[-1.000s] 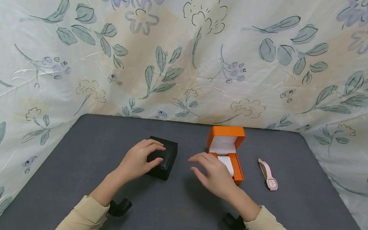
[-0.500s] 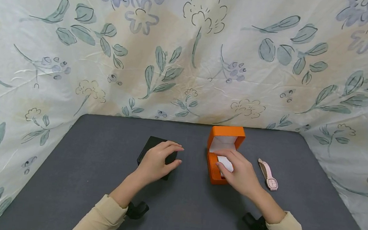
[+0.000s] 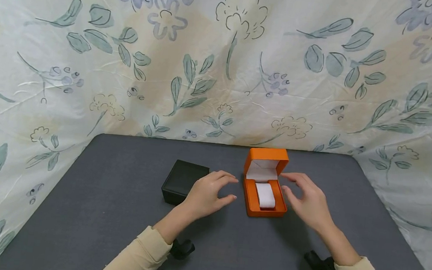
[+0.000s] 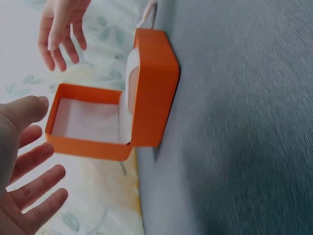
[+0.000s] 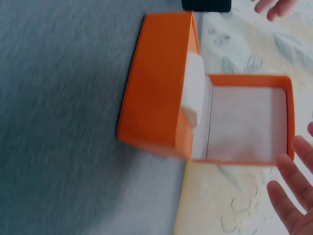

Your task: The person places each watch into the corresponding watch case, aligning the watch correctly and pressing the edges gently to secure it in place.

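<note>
An orange watch box [image 3: 250, 198] stands with its lid raised, its white lining showing and a white cushion [image 3: 266, 196] inside. My left hand [image 3: 208, 194] is just left of the box, fingers apart and holding nothing. On the other side, my right hand [image 3: 308, 201] is held beside the box's right edge, fingers spread and likewise without anything in them. A closed black box [image 3: 185, 178] lies behind my left hand, partly covered by it. In the left wrist view, a bit of pink watch strap [image 4: 148, 13] shows past the orange box; in the head view my right hand hides the watch.
Dark grey cloth covers the table [image 3: 116, 212]. Behind it and along the sides hangs a floral curtain [image 3: 222, 67]. Each wrist wears a black camera mount, such as the left mount [image 3: 183, 248].
Both hands have moved to the right. My left hand has left the black box and come near the orange box; my right hand has passed over the orange box to its right side.
</note>
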